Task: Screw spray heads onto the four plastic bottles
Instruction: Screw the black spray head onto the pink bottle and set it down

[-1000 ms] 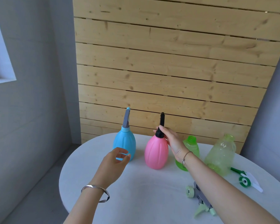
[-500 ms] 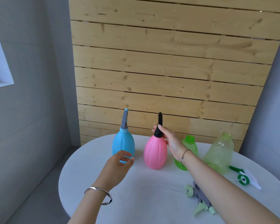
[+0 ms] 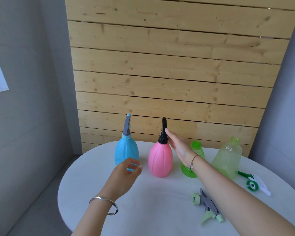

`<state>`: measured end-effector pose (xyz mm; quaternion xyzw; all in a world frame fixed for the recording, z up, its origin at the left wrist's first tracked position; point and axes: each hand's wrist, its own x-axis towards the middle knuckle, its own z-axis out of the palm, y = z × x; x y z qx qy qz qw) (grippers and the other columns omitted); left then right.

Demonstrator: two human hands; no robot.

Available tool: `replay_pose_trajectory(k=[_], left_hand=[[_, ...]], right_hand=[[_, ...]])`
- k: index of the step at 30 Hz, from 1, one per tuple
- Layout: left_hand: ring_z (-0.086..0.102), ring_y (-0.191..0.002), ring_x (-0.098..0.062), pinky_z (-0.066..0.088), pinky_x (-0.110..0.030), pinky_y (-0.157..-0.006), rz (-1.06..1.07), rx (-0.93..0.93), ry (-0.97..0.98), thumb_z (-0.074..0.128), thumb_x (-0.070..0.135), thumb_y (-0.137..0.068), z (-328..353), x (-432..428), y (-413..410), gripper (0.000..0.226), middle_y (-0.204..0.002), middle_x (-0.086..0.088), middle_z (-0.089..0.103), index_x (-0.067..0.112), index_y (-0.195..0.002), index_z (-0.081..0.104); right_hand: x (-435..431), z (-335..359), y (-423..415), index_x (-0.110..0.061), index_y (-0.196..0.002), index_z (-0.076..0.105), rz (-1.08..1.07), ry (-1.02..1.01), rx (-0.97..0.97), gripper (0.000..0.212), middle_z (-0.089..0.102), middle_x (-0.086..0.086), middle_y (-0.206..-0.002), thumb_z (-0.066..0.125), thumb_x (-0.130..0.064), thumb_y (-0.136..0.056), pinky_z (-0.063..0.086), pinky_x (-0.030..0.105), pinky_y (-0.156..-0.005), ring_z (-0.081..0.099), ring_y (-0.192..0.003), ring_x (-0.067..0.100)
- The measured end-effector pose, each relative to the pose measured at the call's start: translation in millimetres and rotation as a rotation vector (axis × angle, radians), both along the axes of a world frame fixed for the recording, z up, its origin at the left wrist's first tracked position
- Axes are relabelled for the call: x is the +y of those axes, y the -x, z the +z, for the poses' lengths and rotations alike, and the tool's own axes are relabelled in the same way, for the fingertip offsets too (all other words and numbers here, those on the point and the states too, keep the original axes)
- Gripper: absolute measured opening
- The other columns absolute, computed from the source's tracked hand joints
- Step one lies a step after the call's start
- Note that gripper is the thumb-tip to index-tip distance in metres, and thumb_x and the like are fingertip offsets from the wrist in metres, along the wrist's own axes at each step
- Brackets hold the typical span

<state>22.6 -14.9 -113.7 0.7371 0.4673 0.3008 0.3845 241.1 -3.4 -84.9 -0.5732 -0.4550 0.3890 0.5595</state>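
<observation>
Uncurling, the right hand [image 3: 179,147] now lays straight fingers against the black spray head [image 3: 163,132] on the pink bottle [image 3: 160,160] at frame centre. Lower left, the left hand [image 3: 124,176] hovers loosely curled, empty.

A white round desk [image 3: 152,210] is carrying four bottles, all standing upright toward its far side: a blue bottle [image 3: 126,152] at 11 o'clock, a pink bottle [image 3: 160,160] at 12, a small green bottle [image 3: 200,151] at 1 and a pale green bottle [image 3: 227,159] at 2. A green-and-white spray head [image 3: 253,183] is lying at 3, and a grey spray head [image 3: 207,204] at 4.
</observation>
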Motion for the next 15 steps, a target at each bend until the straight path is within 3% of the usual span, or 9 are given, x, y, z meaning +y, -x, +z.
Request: replay_pose_trajectory(k=[4, 9, 13, 15], left_hand=[[0.059, -0.075, -0.001, 0.042, -0.008, -0.053, -0.018, -0.017, -0.012, 0.055, 0.033, -0.092, -1.2, -2.3, -7.9, 0.012, -0.096, 0.01, 0.06, 0.028, -0.102, 0.057], [0.06, -0.074, -0.001, 0.042, -0.003, -0.051, -0.071, -0.039, -0.022, 0.055, 0.034, -0.092, -1.8, -9.2, -18.4, 0.009, -0.09, 0.016, 0.059, 0.031, -0.1, 0.056], [0.061, -0.076, -0.004, 0.042, -0.003, -0.052, -0.106, -0.058, -0.015, 0.055, 0.034, -0.092, -0.7, -14.5, -28.3, 0.011, -0.094, 0.011, 0.062, 0.029, -0.101, 0.059], [0.06, -0.072, -0.005, 0.042, -0.006, -0.051, -0.119, -0.095, 0.012, 0.056, 0.031, -0.091, -0.6, -17.1, -34.3, 0.01, -0.092, 0.01, 0.062, 0.028, -0.099, 0.06]], right_hand=[[-10.2, 10.6, -11.3, -0.023, -0.101, 0.069, -0.09, -0.065, -0.017, 0.021, 0.068, -0.001, -0.118, 0.059, -0.036, -0.089, 0.036, 0.034, -0.111, 0.059, -0.117, 0.013], [-33.5, 27.0, -34.7, -0.025, -0.093, 0.07, -0.221, -0.23, -0.12, 0.01, 0.072, -0.012, -0.1, 0.068, -0.024, -0.084, 0.048, 0.016, -0.094, 0.064, -0.098, -0.004], [-43.5, 16.6, -58.5, -0.018, -0.114, 0.065, -0.311, -0.09, -0.405, 0.03, 0.063, 0.002, -0.124, 0.068, -0.021, -0.084, 0.039, 0.027, -0.103, 0.053, -0.121, 0.015], [-47.5, 4.4, -65.2, -0.015, -0.121, 0.062, -0.296, -0.003, -0.433, 0.038, 0.06, 0.006, -0.129, 0.068, -0.021, -0.084, 0.038, 0.028, -0.102, 0.051, -0.125, 0.021]])
